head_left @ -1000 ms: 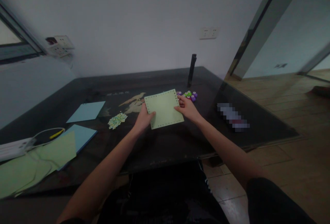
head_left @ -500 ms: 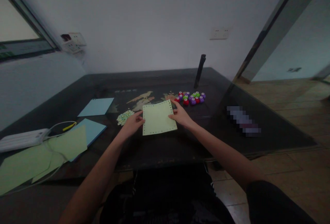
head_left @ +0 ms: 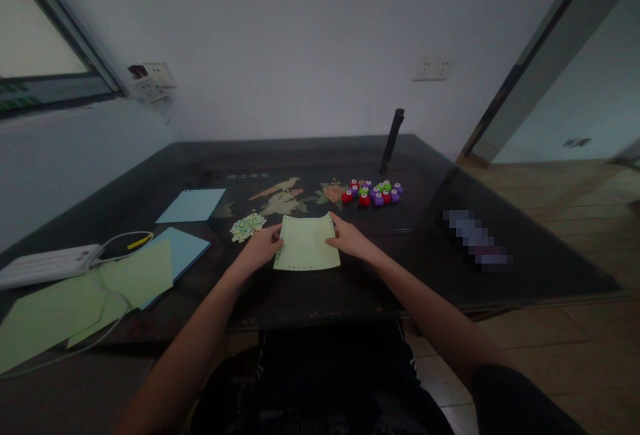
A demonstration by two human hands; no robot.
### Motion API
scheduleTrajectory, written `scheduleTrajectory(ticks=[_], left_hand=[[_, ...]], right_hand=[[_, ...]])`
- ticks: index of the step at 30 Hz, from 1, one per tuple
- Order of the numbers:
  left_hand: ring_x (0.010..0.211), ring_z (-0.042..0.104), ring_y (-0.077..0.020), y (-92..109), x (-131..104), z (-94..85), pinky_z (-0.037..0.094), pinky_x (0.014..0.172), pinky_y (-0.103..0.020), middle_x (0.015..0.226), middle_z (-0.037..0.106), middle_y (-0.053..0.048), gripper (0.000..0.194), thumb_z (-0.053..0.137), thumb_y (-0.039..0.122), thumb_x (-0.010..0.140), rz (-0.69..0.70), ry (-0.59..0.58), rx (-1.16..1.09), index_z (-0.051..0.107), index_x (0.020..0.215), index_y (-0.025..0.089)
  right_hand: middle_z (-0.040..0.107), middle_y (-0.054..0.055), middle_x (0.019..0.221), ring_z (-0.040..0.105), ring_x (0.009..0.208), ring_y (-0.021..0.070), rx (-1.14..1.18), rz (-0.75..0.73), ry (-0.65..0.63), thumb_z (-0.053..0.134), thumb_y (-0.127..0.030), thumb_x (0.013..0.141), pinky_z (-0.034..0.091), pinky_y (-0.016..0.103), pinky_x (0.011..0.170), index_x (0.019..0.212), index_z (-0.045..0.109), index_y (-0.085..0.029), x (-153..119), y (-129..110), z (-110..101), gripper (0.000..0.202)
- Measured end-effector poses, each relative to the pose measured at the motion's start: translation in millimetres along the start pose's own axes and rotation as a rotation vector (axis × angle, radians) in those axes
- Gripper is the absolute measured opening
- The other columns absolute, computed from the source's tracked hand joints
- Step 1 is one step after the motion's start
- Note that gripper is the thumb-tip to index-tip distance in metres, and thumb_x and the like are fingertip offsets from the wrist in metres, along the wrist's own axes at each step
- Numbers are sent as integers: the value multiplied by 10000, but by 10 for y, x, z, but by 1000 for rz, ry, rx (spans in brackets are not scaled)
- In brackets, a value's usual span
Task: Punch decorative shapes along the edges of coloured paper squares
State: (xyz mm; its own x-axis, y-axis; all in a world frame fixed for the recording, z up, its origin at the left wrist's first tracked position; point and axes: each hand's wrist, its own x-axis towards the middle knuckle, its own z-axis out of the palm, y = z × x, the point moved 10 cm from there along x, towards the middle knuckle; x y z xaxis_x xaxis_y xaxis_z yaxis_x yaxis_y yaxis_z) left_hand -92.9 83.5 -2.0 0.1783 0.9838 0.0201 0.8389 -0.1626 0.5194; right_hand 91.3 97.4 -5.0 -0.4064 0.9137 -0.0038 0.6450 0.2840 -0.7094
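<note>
Left hand (head_left: 261, 247) and right hand (head_left: 351, 240): grip pinching opposite side edges of the pale green, dot-bordered paper sheet (head_left: 307, 245). Location: over the tabletop's (head_left: 425, 248) near side, centrally.

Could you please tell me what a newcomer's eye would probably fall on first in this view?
Probably the pale green sheet with dark marks along its edges, held between the left hand and the right hand over the near part of the dark table. Next might come the bright cluster of red, green and purple pieces beyond the right hand, with a black stick standing behind it.
</note>
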Motion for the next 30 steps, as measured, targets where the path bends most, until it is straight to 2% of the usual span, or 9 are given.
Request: scheduleTrajectory(ticks=[5, 9, 12, 18, 20, 22, 25, 27, 30], left_hand=[[724, 623, -192, 9, -28, 0, 443, 679, -270, 834, 686, -80, 539, 443, 149, 726, -13, -41, 16, 534, 1254, 90], [710, 620, -195, -8, -30, 12, 437, 668, -270, 810, 687, -66, 506, 442, 188, 745, -2, -56, 50, 559, 1233, 119], [700, 619, -196, -25, -21, 30, 431, 664, -270, 794, 689, -61, 480, 436, 211, 764, 11, -53, 71, 570, 1218, 128], [761, 625, -227, -58, -52, -5, 433, 700, -302, 824, 688, -100, 423, 425, 262, 822, -59, -8, 183, 564, 1192, 108], [767, 622, -232, -36, -128, -56, 441, 707, -319, 825, 680, -98, 387, 425, 291, 837, -87, 23, 212, 565, 1157, 125], [784, 618, -225, 38, -251, -110, 453, 729, -333, 849, 661, -86, 324, 416, 319, 852, -72, 69, 194, 570, 1086, 155], [947, 588, -220, 250, -499, -164, 450, 855, -362, 1024, 600, -94, 278, 448, 360, 848, 61, 170, 106, 532, 1036, 173], [1112, 517, -236, 366, -658, -105, 407, 958, -389, 1181, 522, -112, 345, 532, 382, 804, 151, 182, 59, 489, 1081, 180], [1241, 419, -265, 415, -798, 82, 360, 1025, -419, 1350, 391, -130, 485, 623, 384, 739, 199, 126, 46, 444, 1149, 193]], right_hand=[[664, 118, 896, 612, 827, 216, -69, 38, -47, 539, -155, 776, 443, 304, 722, 1384, 303, -29, -38, 37, 15, 664], [668, 79, 821, 610, 752, 185, -103, 34, -43, 508, -81, 759, 434, 277, 697, 1330, 392, -60, -35, 41, 1, 583], [674, 77, 858, 615, 761, 185, -149, 33, -45, 515, -78, 755, 430, 270, 696, 1257, 464, -95, -35, 45, 6, 505], [636, 151, 1081, 597, 984, 272, -304, 152, -6, 527, -298, 829, 438, 346, 787, 1324, 404, -134, -106, 127, -108, 535], [637, 134, 1083, 593, 992, 281, -334, 161, 27, 497, -330, 849, 441, 370, 792, 1323, 416, -175, -117, 95, -200, 505], [638, 108, 1072, 597, 972, 258, -341, 129, 73, 468, -299, 864, 446, 365, 790, 1280, 463, -204, -86, 14, -297, 426], [592, 114, 1150, 546, 1056, 238, -365, 32, 120, 439, -238, 872, 435, 353, 840, 1204, 523, -189, 45, -148, -365, 345], [525, 136, 1243, 474, 1148, 272, -408, 23, 92, 438, -265, 878, 422, 394, 878, 1194, 531, -184, 175, -186, -319, 340], [439, 172, 1321, 406, 1201, 344, -477, 107, 3, 432, -337, 885, 411, 477, 880, 1227, 508, -190, 365, -130, -185, 381]])
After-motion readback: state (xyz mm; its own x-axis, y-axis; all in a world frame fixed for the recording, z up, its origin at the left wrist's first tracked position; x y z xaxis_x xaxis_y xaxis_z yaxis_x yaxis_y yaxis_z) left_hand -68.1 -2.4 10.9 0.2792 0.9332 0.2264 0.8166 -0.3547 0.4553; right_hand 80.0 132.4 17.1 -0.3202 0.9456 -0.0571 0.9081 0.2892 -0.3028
